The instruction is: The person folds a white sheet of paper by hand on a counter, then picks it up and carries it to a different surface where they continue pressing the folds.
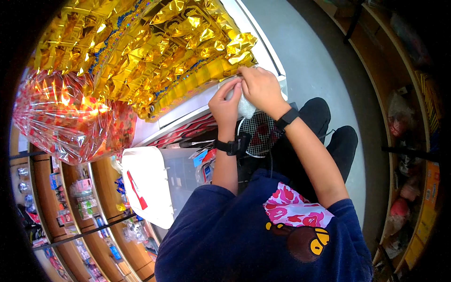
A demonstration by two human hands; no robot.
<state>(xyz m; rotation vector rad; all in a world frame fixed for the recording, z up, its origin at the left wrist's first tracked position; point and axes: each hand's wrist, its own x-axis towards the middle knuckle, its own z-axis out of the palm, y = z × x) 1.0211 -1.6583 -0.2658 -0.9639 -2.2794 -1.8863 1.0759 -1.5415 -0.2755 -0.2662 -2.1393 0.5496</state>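
A small whitish bundle, which looks like crinkled clear plastic or bubble wrap, hangs beneath my hands at the edge of a white counter. My left hand pinches at its top with thumb and forefinger. My right hand bends over the same spot from the right, its fingertips close to those of the left. What exactly the right fingers grip is hidden behind the hand. Just beyond the fingers, shiny gold foil packaging covers the counter and reaches its near edge.
A clear plastic bag with red spots bulges at the counter's left. Below stand a badminton-type racket and a white plastic lid or bin with a red mark. Stocked shelves line the left; more shelving curves along the right.
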